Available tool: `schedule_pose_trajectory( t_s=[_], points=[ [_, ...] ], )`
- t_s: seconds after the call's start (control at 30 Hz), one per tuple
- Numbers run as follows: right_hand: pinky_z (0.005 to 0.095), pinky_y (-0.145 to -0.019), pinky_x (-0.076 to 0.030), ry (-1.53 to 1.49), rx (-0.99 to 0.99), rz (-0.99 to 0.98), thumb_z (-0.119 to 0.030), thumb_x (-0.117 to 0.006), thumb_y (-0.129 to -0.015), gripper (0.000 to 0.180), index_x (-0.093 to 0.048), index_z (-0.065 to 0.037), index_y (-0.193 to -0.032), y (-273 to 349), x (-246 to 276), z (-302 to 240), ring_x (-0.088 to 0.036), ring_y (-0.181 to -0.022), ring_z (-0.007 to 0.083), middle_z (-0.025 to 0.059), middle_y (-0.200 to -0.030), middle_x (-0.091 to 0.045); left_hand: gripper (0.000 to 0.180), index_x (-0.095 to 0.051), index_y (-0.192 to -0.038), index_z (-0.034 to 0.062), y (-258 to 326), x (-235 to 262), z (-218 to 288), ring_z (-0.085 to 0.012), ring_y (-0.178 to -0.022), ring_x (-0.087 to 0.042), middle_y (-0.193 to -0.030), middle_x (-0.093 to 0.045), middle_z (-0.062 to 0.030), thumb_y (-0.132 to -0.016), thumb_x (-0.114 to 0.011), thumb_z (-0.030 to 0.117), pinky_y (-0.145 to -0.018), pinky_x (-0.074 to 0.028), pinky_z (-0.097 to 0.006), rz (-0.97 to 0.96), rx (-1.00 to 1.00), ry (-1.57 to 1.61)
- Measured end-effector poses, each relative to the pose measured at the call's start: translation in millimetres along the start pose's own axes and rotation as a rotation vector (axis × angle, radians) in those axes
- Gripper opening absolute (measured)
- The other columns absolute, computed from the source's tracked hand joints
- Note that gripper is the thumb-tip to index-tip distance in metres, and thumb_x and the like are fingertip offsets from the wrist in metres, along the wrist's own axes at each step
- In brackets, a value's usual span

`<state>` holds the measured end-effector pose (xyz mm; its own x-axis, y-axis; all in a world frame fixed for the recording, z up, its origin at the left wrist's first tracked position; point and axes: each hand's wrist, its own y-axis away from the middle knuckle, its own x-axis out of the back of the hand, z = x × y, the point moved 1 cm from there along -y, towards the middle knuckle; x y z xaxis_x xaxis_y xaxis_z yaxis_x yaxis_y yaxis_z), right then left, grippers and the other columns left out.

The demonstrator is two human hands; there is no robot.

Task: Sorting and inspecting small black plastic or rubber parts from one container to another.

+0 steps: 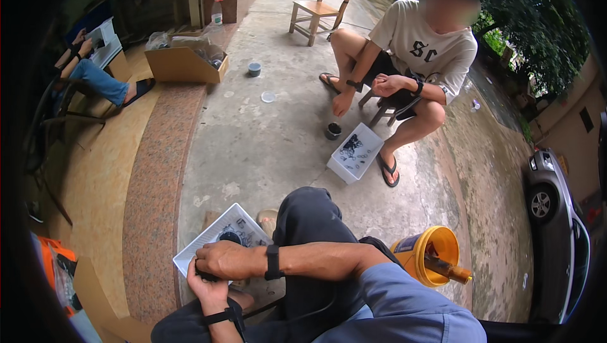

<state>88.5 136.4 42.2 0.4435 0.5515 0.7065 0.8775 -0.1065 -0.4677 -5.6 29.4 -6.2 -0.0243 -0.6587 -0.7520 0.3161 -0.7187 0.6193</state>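
white basket [203,235] under the right hand [231,259], left hand [208,287] at its near edge, grips impossible to tell

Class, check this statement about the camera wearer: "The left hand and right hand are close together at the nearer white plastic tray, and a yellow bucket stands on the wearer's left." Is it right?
Not quite: the head view shows the yellow bucket on the wearer's right. The left hand and right hand are indeed close together at the nearer white plastic tray.
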Motion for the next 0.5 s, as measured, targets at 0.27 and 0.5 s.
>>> schedule_pose_trajectory(
  t_s=[0.27, 0.5],
  points=[
    [0.0400, -0.066, -0.052, -0.048, -0.012, 0.001, -0.010, -0.065, -0.073, 0.015, -0.061, 0.001, -0.082, -4, 12, -3, -0.062, -0.077, 0.0314, 0.0135, -0.082, -0.059, 0.036, -0.061, -0.116, 0.0064, -2, 3, 3, -0.0261, -0.116, -0.058, -0.118, -0.063, -0.0117, -0.096, -0.047, 0.033, -0.100, -0.046, -0.043, -0.031, -0.015, -0.045],
    [0.0397, -0.065, -0.052, -0.157, -0.010, 0.037, -0.007, -0.067, -0.071, 0.017, -0.061, 0.003, -0.084, -6, 19, -4, -0.062, -0.076, 0.0314, 0.0141, -0.081, -0.059, 0.033, -0.064, -0.110, 0.0086, 0, 0, 3, -0.0239, -0.113, -0.060, -0.114, -0.065, -0.0095, -0.097, -0.046, 0.033, -0.098, -0.047, -0.043, -0.050, -0.036, -0.080]
  ],
)
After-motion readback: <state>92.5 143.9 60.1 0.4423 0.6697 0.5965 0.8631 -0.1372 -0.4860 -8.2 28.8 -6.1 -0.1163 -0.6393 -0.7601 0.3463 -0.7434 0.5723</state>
